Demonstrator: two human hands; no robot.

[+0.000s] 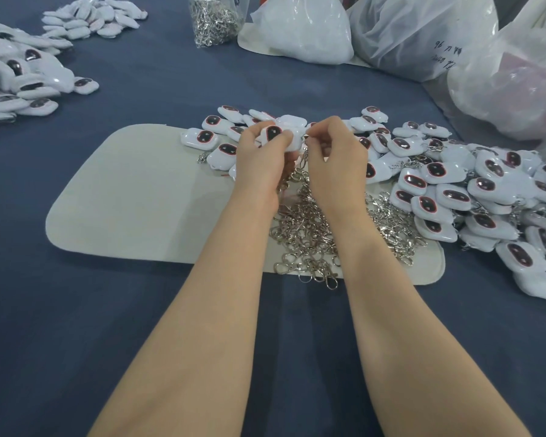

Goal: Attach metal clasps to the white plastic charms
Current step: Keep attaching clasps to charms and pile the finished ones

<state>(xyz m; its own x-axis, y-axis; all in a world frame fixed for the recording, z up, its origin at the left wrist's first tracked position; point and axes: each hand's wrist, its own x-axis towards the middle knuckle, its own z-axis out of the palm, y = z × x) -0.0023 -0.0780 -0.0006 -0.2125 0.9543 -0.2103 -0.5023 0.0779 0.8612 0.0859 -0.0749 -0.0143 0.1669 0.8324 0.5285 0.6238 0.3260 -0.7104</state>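
My left hand grips a white plastic charm with a dark oval face, held above the pale mat. My right hand pinches a metal clasp at the charm's right edge; the clasp hangs down between my hands. A heap of loose metal clasps lies on the mat under my wrists. Many white charms are piled to the right and behind my hands.
The table has a dark blue cloth. More white charms lie in piles at the far left and back left. A clear bag of clasps and several white plastic bags stand at the back right.
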